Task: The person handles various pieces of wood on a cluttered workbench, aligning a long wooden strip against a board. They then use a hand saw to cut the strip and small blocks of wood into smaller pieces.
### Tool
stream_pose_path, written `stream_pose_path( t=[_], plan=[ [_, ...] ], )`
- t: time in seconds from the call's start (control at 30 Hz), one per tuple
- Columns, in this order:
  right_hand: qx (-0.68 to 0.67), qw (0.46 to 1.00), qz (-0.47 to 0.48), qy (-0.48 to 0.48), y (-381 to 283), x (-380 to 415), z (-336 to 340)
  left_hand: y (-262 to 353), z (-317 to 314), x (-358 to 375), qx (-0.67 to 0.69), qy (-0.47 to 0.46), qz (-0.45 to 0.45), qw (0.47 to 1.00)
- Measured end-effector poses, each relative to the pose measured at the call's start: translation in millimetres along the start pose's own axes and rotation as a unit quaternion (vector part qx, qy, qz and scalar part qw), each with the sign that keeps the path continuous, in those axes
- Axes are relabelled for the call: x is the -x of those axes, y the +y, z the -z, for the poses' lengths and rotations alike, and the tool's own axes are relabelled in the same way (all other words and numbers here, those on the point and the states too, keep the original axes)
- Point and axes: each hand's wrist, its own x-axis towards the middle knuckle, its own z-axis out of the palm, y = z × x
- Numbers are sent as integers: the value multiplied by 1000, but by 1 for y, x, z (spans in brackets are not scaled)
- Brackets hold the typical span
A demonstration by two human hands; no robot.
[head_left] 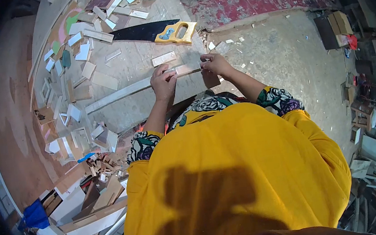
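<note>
A long pale wooden strip (119,95) lies across the worktable, and a short wood piece (187,68) is at its right end. My left hand (164,82) has its fingers closed at the place where the two meet. At the right end of the short piece, my right hand (217,66) has its fingertips pressed together; what lies between them is too small to make out. Just above my left hand rests a small wood block (164,59). Farther up lies a handsaw with a yellow handle (175,33) and a dark blade pointing left.
Many wood offcuts (105,80) are scattered over the table's left side. More boards (93,221) are heaped at the lower left, near a blue cloth (35,215). A cardboard box (341,23) stands at the upper right, and a wooden stool (361,112) at the right.
</note>
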Motion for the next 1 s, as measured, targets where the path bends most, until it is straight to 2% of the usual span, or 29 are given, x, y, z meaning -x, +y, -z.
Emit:
stream_pose_path(
  t=[0.07,0.1,0.17,0.3,0.37,0.7,0.8,0.87,1.0],
  plan=[
    [142,985,71,62,9,-10,0,0,0,0,-12,-3,-13,1000],
    [144,985,71,58,4,-10,-2,0,0,1,-14,-1,-9,1000],
    [326,929,133,116,-5,-8,-2,0,-2,2,-5,-3,15,1000],
    [336,919,150,143,-5,-18,-5,1,-2,3,0,-13,40,999],
    [351,920,122,123,-10,-20,-5,2,-1,3,4,-20,45,999],
    [395,908,114,82,-18,-29,1,8,2,3,-9,-37,53,998],
    [388,914,102,67,-18,-32,4,12,3,2,-34,-34,56,997],
    [369,924,93,47,-14,-37,6,15,8,1,-72,-73,38,994],
    [363,924,105,50,-10,-35,5,19,13,-4,-112,-90,20,989]
  ],
)
